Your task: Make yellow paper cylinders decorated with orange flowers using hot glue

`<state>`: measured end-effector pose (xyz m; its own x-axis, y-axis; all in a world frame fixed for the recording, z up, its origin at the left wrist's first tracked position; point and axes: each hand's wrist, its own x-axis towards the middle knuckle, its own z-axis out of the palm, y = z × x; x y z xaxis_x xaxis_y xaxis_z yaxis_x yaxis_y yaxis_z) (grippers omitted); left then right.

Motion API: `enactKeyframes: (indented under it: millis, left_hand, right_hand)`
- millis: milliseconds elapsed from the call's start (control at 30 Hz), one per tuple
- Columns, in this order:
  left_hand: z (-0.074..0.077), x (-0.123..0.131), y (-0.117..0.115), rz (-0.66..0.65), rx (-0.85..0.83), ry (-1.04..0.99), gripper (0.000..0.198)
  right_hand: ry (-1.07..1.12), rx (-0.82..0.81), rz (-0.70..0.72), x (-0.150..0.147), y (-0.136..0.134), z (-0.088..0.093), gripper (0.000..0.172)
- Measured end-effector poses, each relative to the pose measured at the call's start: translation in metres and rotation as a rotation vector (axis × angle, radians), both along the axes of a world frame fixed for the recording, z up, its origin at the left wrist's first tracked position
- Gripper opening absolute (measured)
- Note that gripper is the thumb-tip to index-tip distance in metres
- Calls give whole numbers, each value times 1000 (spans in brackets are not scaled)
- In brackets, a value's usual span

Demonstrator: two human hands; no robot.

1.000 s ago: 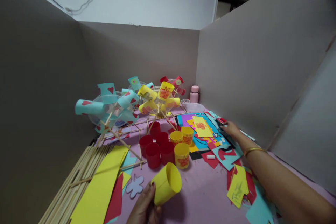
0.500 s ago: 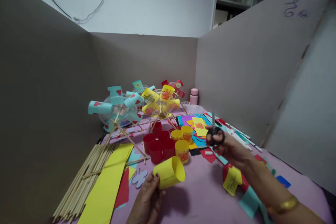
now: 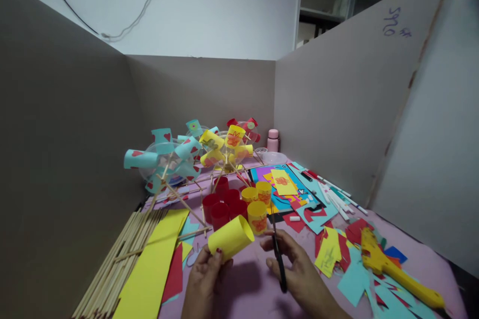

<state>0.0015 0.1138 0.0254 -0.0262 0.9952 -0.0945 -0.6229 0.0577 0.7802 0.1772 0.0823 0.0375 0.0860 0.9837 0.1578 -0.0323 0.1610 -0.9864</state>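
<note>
My left hand [image 3: 206,279] grips a yellow paper tube [image 3: 230,238] at its lower left end, the open end tilted up to the right. Close by on the right, my right hand [image 3: 295,271] holds black-handled scissors [image 3: 279,254], their blades pointing up and away from me. The scissors and the tube are apart. Just beyond the tube stand several red paper cups [image 3: 220,215] and three yellow paper cups [image 3: 257,217] with orange drawings on them.
Wooden sticks [image 3: 112,264] and a yellow sheet [image 3: 149,269] lie at left. Behind stand paper wheels, one blue [image 3: 163,147], one yellow [image 3: 226,142]. At right are a yellow glue gun [image 3: 396,274], paper scraps [image 3: 354,281] and markers [image 3: 337,202]. A pink bottle [image 3: 273,140] stands at the back.
My right hand has come down and left with the scissors, nearer the tube, uncovering the glue gun. My left hand has shifted slightly left and up, tilting the tube.
</note>
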Motion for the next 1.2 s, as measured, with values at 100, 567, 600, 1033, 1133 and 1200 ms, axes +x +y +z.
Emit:
enactKeyframes:
  millis: [100,567,600,1033,1133,1200]
  left_hand:
    - [2,2,-1,46,-150,-131,16]
    - [0,-1,-2,-404,-610,-435,37]
    - [0,0,-3,-420,-620,-442,37]
    - [1,7,-13,-388,-326,-108,34]
    - [0,14,-18,-277,-85,300,39]
    - [-2,17,-19,-241,4,481,36]
  right_hand:
    - [-27,-17,-58,1,1,-3,28]
    - [79,140,-95,5,-2,-7,32]
    - [31,184,-90,6,-2,-8,32]
    - [286,73,-152,4,5,-9,35]
    - [374,53,-129,4,7,-6,38]
    - [387,38,-103,4,7,-4,38]
